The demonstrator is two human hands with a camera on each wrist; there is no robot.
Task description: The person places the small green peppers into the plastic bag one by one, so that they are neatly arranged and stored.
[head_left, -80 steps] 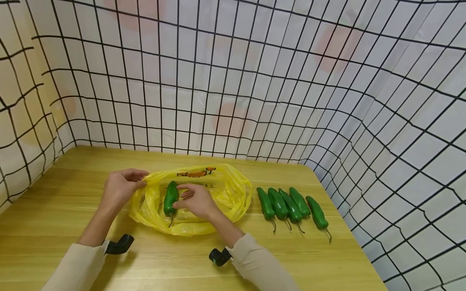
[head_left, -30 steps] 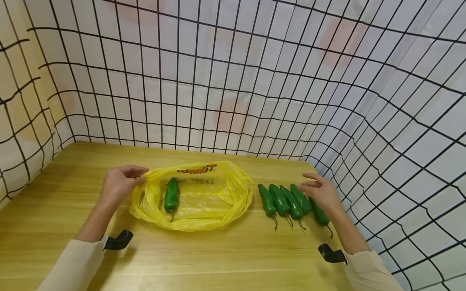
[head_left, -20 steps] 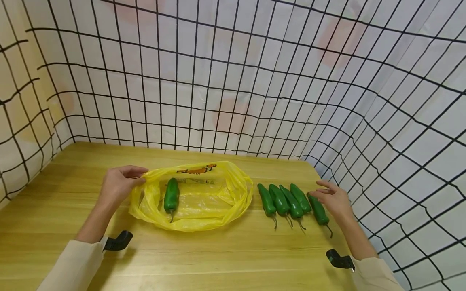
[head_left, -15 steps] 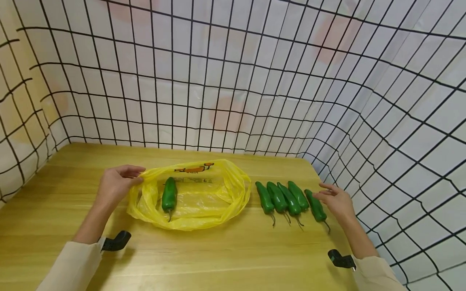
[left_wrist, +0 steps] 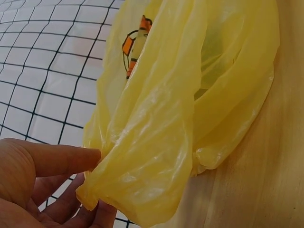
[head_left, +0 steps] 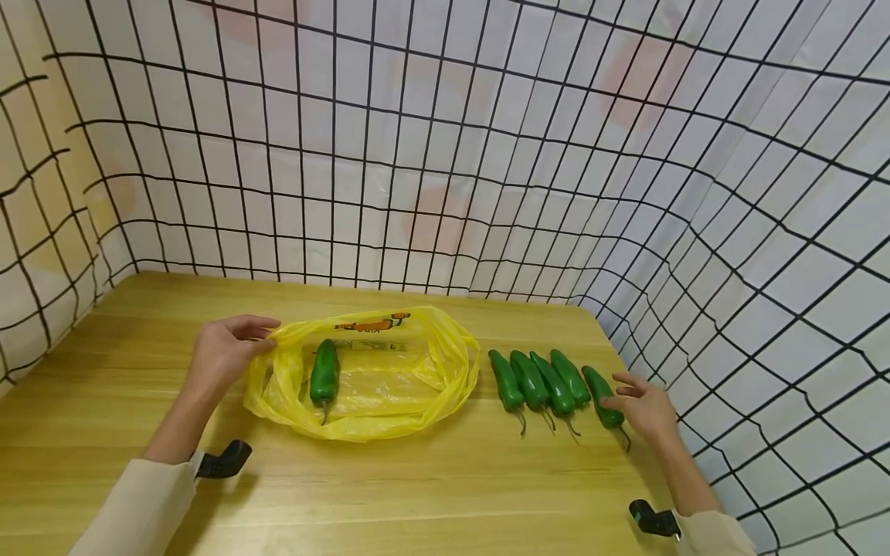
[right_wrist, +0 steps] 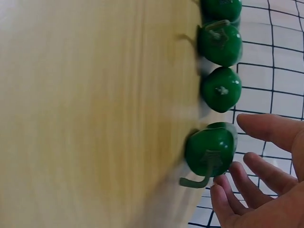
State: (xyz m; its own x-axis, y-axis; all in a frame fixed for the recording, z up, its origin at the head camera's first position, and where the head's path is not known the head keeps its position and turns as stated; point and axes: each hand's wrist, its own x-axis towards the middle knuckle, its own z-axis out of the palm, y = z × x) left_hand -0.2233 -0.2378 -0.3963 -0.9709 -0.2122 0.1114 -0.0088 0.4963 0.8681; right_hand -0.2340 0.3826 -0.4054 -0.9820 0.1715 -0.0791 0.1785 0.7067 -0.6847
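I see the left hand (head_left: 221, 355) pinching the left rim of the yellow plastic bag (head_left: 455, 363); one green chili pepper (head_left: 324, 372) lies inside. My right hand (head_left: 650, 409), fingers parted, gripping nothing, is at the rightmost pepper (head_left: 599, 388), beside four peppers (head_left: 531, 380).

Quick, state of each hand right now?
Left hand: closed, pinching the edge of the yellow bag.
Right hand: open beside the rightmost green pepper, not gripping it.

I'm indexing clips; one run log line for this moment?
left hand: pinching yellow plastic bag | in bag: one green chili | right hand: beside rightmost green chili, not gripping | wooden table: four more green chilies
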